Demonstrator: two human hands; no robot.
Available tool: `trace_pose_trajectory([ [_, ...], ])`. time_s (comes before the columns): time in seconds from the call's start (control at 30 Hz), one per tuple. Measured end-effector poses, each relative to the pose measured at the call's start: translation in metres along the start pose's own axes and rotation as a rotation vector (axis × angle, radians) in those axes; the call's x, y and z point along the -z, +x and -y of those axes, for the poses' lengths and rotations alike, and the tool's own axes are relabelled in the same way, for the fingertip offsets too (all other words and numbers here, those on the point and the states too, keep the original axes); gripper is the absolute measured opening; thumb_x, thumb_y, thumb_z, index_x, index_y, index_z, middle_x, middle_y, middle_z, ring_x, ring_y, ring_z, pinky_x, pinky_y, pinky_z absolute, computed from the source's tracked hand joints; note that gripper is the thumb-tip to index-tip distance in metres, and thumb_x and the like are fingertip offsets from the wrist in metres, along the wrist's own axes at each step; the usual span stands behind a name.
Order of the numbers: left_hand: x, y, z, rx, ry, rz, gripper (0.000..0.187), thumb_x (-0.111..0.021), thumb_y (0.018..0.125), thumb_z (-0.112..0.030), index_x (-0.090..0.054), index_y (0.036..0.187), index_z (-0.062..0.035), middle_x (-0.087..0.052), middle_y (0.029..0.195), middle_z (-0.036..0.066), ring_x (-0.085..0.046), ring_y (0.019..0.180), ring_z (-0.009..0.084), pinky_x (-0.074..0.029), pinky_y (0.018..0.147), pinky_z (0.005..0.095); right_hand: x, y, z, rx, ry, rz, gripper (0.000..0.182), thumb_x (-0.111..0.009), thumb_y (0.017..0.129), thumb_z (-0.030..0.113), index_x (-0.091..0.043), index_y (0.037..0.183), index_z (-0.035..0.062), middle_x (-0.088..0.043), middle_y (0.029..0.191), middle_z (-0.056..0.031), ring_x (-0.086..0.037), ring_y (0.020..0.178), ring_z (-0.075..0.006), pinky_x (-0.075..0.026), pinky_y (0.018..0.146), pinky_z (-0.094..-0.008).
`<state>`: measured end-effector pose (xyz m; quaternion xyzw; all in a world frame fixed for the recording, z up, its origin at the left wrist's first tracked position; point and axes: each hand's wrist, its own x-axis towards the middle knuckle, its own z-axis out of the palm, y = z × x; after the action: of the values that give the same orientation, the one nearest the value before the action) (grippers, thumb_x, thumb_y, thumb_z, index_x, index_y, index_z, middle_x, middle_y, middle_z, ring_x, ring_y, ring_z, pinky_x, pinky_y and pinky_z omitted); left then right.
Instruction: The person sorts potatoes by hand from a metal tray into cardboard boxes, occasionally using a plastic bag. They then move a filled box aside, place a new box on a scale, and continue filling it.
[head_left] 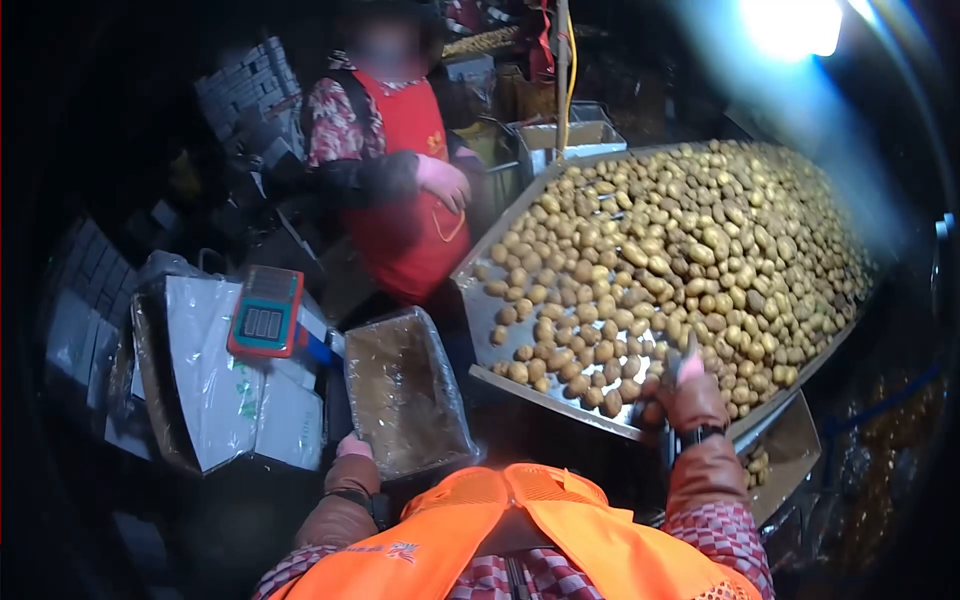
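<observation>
My left hand (pixel 355 447), in a pink glove, is closed on the near left rim of a plastic-lined box (pixel 440 400). The box is open at the top, and its brown bottom shows through the clear lining. At the near edge of a metal sorting table (pixel 488 335), my right hand (pixel 690 368) reaches in among the potatoes (pixel 720 240). Its fingers are dark and blurred against them, so I cannot make out whether they hold one. Loose potatoes heap up thickly towards the far right of the table.
A co-worker in a red apron (pixel 405 215) stands across from me, with pink-gloved hands near the waist. A digital scale (pixel 266 312) sits left of the lined box, beside plastic-wrapped cartons (pixel 215 370). Under the table's right side is a cardboard box (pixel 790 450) with some potatoes.
</observation>
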<state>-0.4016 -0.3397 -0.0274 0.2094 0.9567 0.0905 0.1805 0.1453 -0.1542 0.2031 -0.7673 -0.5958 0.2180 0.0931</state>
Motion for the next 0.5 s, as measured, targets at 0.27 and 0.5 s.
trace_pose_trajectory([
  [0.27,0.003,-0.008,-0.017,0.004,0.035,0.059,0.035,-0.053,0.092,-0.022,-0.066,0.123,-0.0135,-0.064,0.122,0.021,-0.058,0.118,0.0386,-0.047,0.100,0.0460,-0.181,0.058,-0.137,0.143,0.172,-0.415,0.042,-0.068,0.082,0.017,-0.060,0.123,0.0104,-0.062,0.117,-0.0187,-0.059,0.111,-0.0347,-0.047,0.097,-0.0422],
  [0.5,-0.017,0.003,-0.013,-0.017,0.082,0.087,0.036,-0.056,0.092,-0.032,-0.066,0.123,-0.0174,-0.066,0.121,0.018,-0.059,0.117,0.0371,-0.048,0.100,0.0449,-0.212,0.053,-0.150,0.224,0.030,-0.483,0.038,-0.067,0.079,0.014,-0.068,0.117,0.0153,-0.057,0.131,-0.0133,-0.050,0.127,-0.0331,-0.040,0.109,-0.0407],
])
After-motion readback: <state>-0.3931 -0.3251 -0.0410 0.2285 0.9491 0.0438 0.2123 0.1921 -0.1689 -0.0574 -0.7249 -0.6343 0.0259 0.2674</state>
